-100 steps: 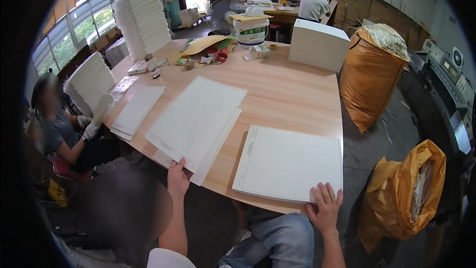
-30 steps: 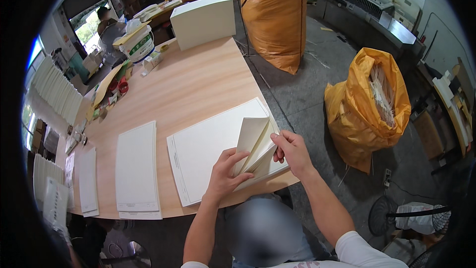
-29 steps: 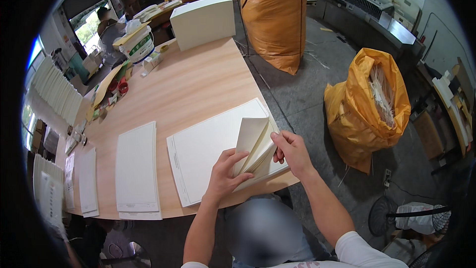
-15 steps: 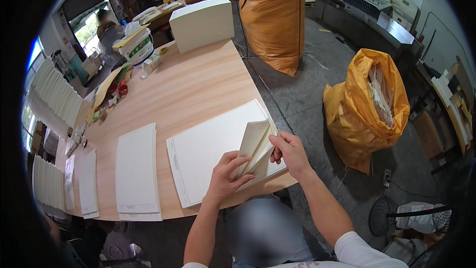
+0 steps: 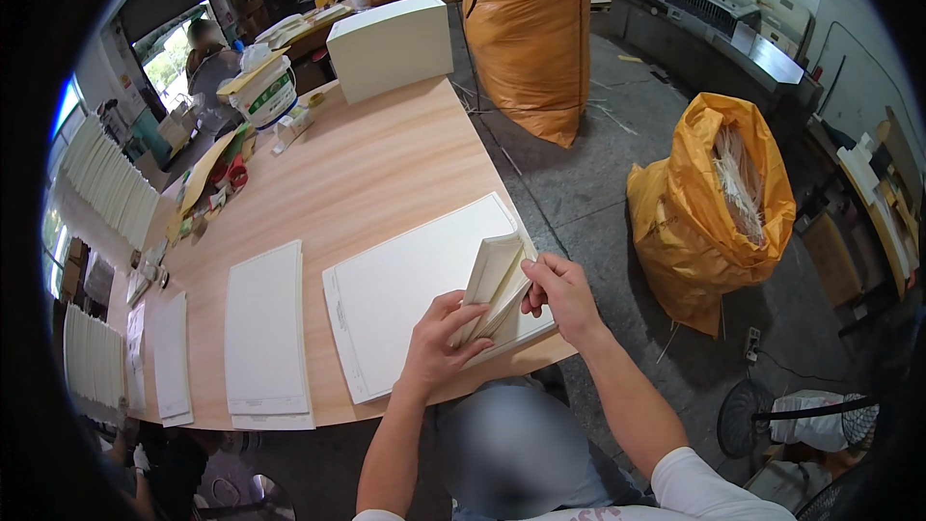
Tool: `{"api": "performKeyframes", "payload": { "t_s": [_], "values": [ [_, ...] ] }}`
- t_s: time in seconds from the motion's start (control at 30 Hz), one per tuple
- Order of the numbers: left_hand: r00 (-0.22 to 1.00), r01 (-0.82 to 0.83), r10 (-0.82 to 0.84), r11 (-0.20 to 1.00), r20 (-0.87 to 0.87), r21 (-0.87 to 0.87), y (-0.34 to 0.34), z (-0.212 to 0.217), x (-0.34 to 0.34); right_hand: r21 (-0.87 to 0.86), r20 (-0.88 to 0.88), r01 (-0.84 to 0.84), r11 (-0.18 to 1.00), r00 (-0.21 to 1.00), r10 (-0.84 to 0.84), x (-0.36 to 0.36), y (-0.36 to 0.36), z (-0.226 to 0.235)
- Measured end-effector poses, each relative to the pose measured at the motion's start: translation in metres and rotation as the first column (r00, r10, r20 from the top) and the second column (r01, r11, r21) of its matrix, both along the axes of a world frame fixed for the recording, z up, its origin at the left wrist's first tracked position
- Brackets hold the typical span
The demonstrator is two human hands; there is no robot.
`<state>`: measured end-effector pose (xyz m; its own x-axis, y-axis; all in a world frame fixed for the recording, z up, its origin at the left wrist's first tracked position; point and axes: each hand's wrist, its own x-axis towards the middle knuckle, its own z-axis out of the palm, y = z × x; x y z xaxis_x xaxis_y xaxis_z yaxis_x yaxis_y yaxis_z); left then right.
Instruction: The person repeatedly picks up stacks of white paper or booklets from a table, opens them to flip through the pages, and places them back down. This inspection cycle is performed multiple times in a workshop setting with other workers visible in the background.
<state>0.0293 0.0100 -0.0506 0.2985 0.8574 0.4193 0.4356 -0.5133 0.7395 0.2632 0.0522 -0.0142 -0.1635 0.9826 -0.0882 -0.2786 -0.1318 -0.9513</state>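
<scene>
A stack of large white paper sheets (image 5: pixel 405 289) lies on the wooden table (image 5: pixel 367 174) at its near edge. My left hand (image 5: pixel 439 347) presses into the lifted near-right corner of the stack, fingers under several curled sheets (image 5: pixel 494 275). My right hand (image 5: pixel 562 294) pinches the raised edge of those sheets from the right. The corner bends up and back toward the table's middle.
Two more white stacks (image 5: pixel 265 333) (image 5: pixel 172 357) lie to the left. A tall white paper block (image 5: pixel 391 46) stands at the table's far end, near a bucket (image 5: pixel 262 92) and clutter. Two orange sacks (image 5: pixel 526 39) (image 5: pixel 709 203) stand on the floor at right. People work at the far tables.
Since 3.3 s ago my view has swung right and my hands have lifted the stack's corner. Over the last second the curled sheets stay held, hands shifting only slightly.
</scene>
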Motion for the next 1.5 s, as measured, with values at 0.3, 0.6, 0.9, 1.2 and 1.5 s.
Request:
{"api": "performKeyframes", "payload": {
  "t_s": [0.3,0.6,0.9,1.2,1.5],
  "values": [
    [0.999,-0.014,0.016,0.999,0.043,-0.033,0.002,-0.009,0.0,0.766,0.633,-0.294,0.572,0.496,-0.594,0.006,-0.045,-0.03],
    [0.762,0.076,0.14,0.95,-0.632,0.303,-0.039,0.006,-0.006,0.344,0.89,-0.588,0.732,0.454,-0.054,-0.001,-0.053,-0.076],
    [0.49,-0.595,0.799,0.6,-0.35,0.535,-0.118,-0.051,-0.125,0.454,0.876,-0.557,0.695,0.421,-0.234,0.005,-0.054,-0.087],
    [0.56,-0.824,0.828,0.558,-0.008,0.093,-0.184,-0.019,-0.039,0.505,0.862,-0.572,0.646,0.364,-0.352,0.002,-0.057,-0.098],
    [0.234,0.103,0.789,0.56,0.568,-0.822,-0.154,0.016,-0.043,0.326,0.944,-0.576,0.749,0.235,-0.23,-0.007,-0.057,-0.099]
  ]
}}
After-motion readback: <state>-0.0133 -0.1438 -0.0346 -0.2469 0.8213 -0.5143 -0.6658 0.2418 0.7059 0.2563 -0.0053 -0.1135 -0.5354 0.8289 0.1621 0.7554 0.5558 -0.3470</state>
